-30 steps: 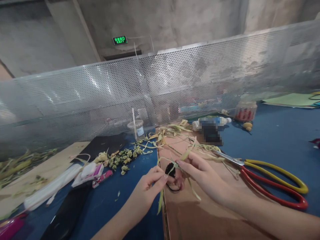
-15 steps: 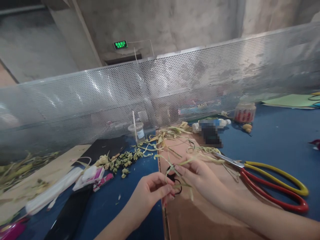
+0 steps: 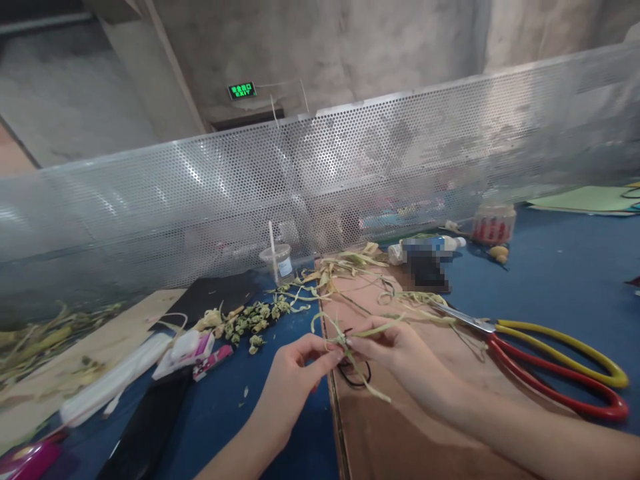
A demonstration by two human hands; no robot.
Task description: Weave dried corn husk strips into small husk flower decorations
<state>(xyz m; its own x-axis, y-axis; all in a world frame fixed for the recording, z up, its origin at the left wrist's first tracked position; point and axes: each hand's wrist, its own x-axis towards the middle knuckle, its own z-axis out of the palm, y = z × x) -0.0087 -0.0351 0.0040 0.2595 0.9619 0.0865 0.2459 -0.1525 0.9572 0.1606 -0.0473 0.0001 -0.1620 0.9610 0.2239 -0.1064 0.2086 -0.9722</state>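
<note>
My left hand (image 3: 299, 373) and my right hand (image 3: 400, 353) meet over the edge of a brown board, thumbs and fingers pinched together. Between them they hold a small woven piece of pale green leaf strips (image 3: 367, 385), its loose ends sticking out to several sides. A thin black loop (image 3: 369, 375) hangs under the fingertips; how it joins the strips is hidden. Scissors (image 3: 557, 353) with one yellow and one red handle lie right of my right hand, blades toward the loose leaf strips (image 3: 415, 298).
The brown board (image 3: 395, 433) rests on a blue table (image 3: 575, 267). Small knotted green pieces (image 3: 255, 319) lie left of it, near a plastic cup with a straw (image 3: 277, 260). A bottle (image 3: 430, 247) and a clear tub (image 3: 494, 223) stand farther back, before a perforated metal screen (image 3: 250, 180).
My fingertips have drawn closer together around the leaf piece. The black loop hangs more openly below, and one strip end now trails down to the right.
</note>
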